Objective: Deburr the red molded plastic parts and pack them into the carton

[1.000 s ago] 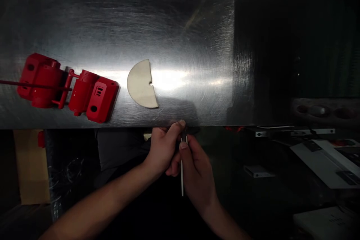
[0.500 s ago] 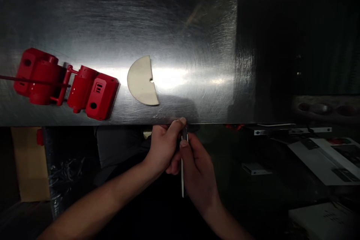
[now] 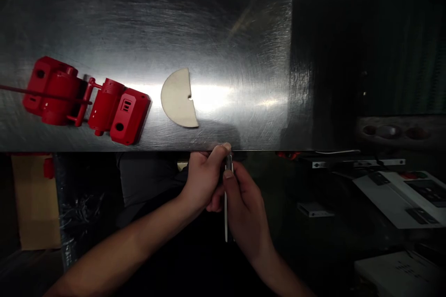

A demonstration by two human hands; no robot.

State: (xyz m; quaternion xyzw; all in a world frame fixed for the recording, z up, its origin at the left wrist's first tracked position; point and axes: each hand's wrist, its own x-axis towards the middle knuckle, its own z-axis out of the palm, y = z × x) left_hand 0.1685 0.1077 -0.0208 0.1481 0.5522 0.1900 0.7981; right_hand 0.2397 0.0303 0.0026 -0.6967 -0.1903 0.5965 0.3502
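Observation:
Just below the table's front edge, my two hands meet. My right hand [image 3: 249, 213] is closed, its thumb pressing a thin white piece [image 3: 226, 227] seen edge-on and pointing down toward me. At its upper end a small grey metallic part [image 3: 229, 162] shows between both thumbs; its kind is unclear. My left hand [image 3: 204, 176] is closed beside it, thumb tip near the grey part, and its curled fingers hide what they grip. On the metal table [image 3: 209, 23] a cream half-disc [image 3: 177, 100] lies flat, a small notch in its straight edge.
Red moulded plastic parts [image 3: 87, 102] joined by a thin sprue lie left of the half-disc. Below the table stand a cardboard piece [image 3: 35, 199] on the left and a white panelled box [image 3: 393, 199] on the right. The table's front edge runs just above my hands.
The view has shifted slightly, so the red parts and half-disc appear a little further right. Both hands keep nearly the same pose and hold.

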